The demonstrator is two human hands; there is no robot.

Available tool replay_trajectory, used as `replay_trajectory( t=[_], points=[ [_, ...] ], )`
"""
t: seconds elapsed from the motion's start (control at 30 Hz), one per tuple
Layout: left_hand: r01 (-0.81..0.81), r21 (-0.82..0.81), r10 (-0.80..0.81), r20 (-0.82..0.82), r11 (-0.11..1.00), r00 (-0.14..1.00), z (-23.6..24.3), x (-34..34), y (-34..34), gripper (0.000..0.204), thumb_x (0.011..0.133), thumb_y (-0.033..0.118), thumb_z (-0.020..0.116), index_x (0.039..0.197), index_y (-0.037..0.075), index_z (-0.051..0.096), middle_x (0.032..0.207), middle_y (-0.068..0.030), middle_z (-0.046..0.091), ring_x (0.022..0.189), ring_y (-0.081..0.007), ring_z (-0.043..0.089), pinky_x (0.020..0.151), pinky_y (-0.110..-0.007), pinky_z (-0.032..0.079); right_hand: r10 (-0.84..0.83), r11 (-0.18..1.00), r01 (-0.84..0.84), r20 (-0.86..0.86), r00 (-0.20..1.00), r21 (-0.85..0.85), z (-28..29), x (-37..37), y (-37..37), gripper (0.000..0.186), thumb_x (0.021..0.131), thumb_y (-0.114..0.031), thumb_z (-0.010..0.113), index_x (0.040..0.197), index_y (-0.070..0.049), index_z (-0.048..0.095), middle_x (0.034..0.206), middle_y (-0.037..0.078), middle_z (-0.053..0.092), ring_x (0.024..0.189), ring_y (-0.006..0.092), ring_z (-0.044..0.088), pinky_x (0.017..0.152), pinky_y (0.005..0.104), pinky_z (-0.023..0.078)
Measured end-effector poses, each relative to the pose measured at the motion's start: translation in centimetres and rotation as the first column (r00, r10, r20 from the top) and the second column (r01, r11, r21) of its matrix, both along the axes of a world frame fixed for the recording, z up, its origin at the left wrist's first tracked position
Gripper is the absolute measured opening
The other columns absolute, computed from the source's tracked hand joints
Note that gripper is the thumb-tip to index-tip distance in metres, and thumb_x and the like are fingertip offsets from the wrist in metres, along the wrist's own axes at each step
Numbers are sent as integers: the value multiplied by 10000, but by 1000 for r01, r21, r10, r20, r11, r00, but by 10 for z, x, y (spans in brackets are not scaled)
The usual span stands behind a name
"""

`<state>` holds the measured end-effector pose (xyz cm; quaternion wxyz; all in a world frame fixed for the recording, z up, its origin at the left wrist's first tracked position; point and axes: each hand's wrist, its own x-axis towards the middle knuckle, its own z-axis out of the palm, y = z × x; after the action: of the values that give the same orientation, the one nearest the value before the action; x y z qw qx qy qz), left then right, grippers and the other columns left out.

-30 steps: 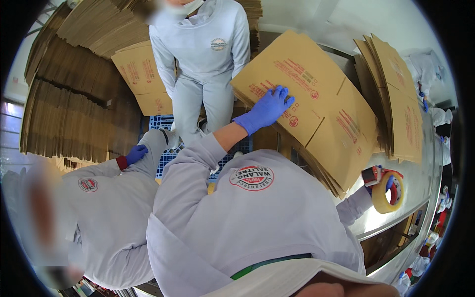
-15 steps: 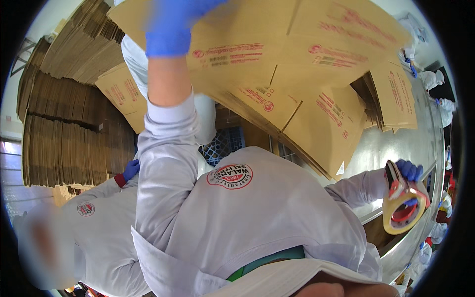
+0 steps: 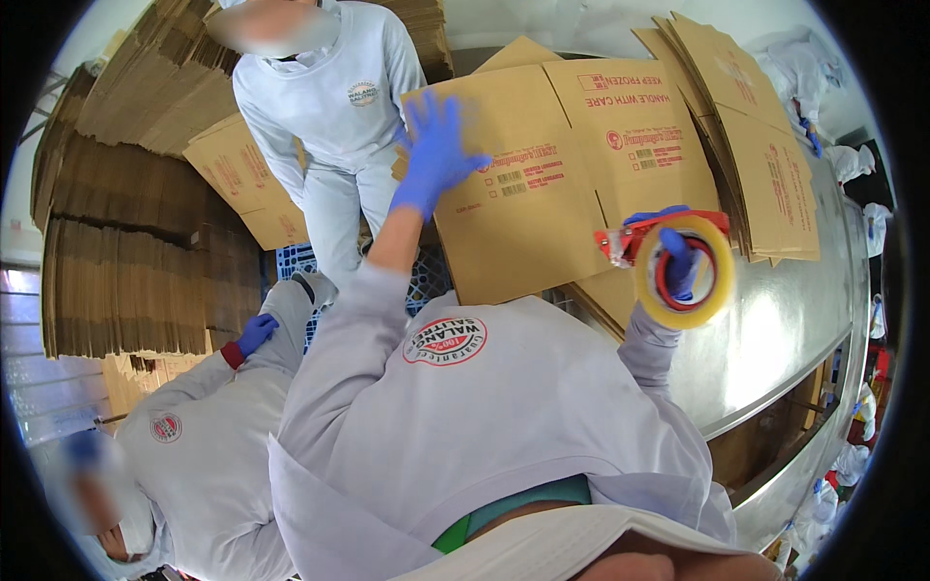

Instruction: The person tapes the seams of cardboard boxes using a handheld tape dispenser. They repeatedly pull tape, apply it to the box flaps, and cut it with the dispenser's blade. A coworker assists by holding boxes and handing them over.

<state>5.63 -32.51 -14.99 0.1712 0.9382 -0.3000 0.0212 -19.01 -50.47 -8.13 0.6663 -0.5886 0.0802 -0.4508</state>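
Note:
My left hand [image 3: 434, 160], in a blue glove, is open with fingers spread at the left edge of a brown cardboard carton [image 3: 528, 237]. Whether the fingertips press on the board or hover just over it, I cannot tell. The carton has red print and lies over other flat cartons. My right hand [image 3: 678, 266], also gloved in blue, is closed on a red tape dispenser [image 3: 620, 242]. Its wide roll of yellowish tape hides part of that hand. The dispenser is in front of the carton's lower right side.
Flattened cartons lean at the right on a metal table [image 3: 775, 358]. Tall carton stacks [image 3: 126, 281] fill the left. One person [image 3: 334, 107] stands just beyond the carton; another [image 3: 213, 426] is close on my left. A blue plastic pallet [image 3: 295, 259] shows below.
The raised carton has come down, uncovering the person beyond it. My left hand has moved lower and slightly right. The right hand has brought the tape dispenser up and left, toward the carton.

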Motion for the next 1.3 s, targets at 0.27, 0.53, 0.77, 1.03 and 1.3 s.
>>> replay_trajectory(
  t=[0.27,0.53,0.77,1.03,1.3],
  points=[
    [-12,-61,11,-25,998,1000,-38,-38,22,1177,462,606,671,1291,-45,146,1354,-260,71,1258,-415,45,955,-605,31,275,895,-315,-166,947,-316,-3,72,11,144,721,-88,602,847,-19,593,882,112,580,842,204,562,758,313,443],
    [-339,-486,215,-294,806,931,-22,-63,67,1021,587,296,735,1295,-57,91,1069,-220,494,975,-322,500,822,-322,401,235,965,-238,-35,971,-108,-35,113,-10,230,718,-30,600,923,-1,502,1012,164,557,923,233,550,834,313,429],
    [-357,-471,-60,-666,807,744,-43,-96,89,772,749,121,573,1337,35,80,1162,-169,465,1017,-217,491,823,-298,415,93,986,-108,-122,988,-125,-39,81,-12,243,720,-68,608,925,7,502,987,154,563,918,225,548,825,305,421],
    [-191,-543,-140,-510,818,849,-57,-61,32,741,754,157,570,1343,116,121,1140,-196,493,989,-257,534,801,-325,430,-11,987,-13,-148,989,-158,-24,56,-11,225,727,-52,611,920,-6,505,992,140,565,919,200,544,818,291,420],
    [-180,-250,5,-574,951,819,-29,-76,5,821,704,313,635,1333,90,157,1179,-232,428,1017,-339,491,805,-351,423,-88,989,86,-14,996,-122,-49,49,-38,317,680,40,646,959,-7,501,1024,163,552,929,201,549,799,307,457]
  ],
)
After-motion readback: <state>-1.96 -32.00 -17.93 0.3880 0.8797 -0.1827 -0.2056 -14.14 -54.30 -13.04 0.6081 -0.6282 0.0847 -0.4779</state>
